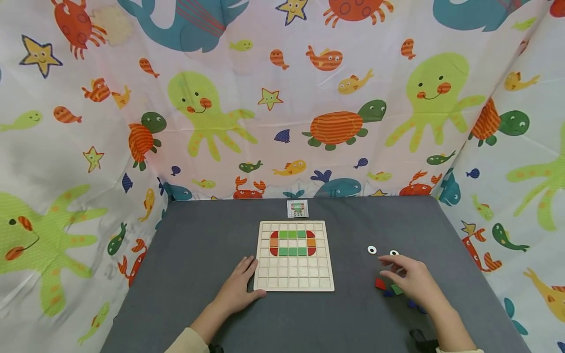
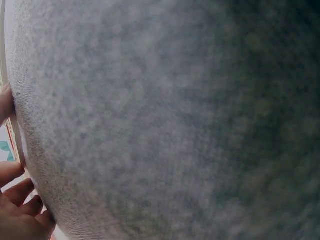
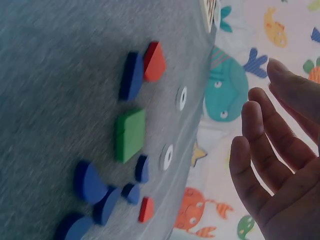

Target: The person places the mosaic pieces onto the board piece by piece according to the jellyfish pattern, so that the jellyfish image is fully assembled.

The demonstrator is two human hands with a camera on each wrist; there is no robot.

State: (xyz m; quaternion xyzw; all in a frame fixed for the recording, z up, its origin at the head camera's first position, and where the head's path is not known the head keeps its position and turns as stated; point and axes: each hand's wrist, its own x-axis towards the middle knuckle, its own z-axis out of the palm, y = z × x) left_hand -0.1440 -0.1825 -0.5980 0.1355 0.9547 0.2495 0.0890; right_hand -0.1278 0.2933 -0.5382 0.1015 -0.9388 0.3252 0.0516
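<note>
A pale wooden grid board [image 1: 293, 283] lies mid-table, with red corner pieces, orange side pieces and green pieces [image 1: 293, 251] forming a ring on it. My left hand [image 1: 236, 289] rests at the board's left edge, fingers extended along it, thumb near the lower left corner. To the right, my right hand [image 1: 412, 279] hovers over loose pieces, its fingers loosely bent and nothing between them in the right wrist view. Under and around it lie a green block [image 3: 131, 135], a red piece [image 3: 155, 62], several blue pieces [image 3: 90, 182] and two white rings [image 1: 369, 250].
A small picture card [image 1: 297, 209] lies just behind the board, near the far edge of the grey table [image 1: 212, 235]. A curtain [image 1: 282, 162] printed with sea animals hangs behind and at both sides. Another small red piece [image 3: 146, 210] lies among the loose ones.
</note>
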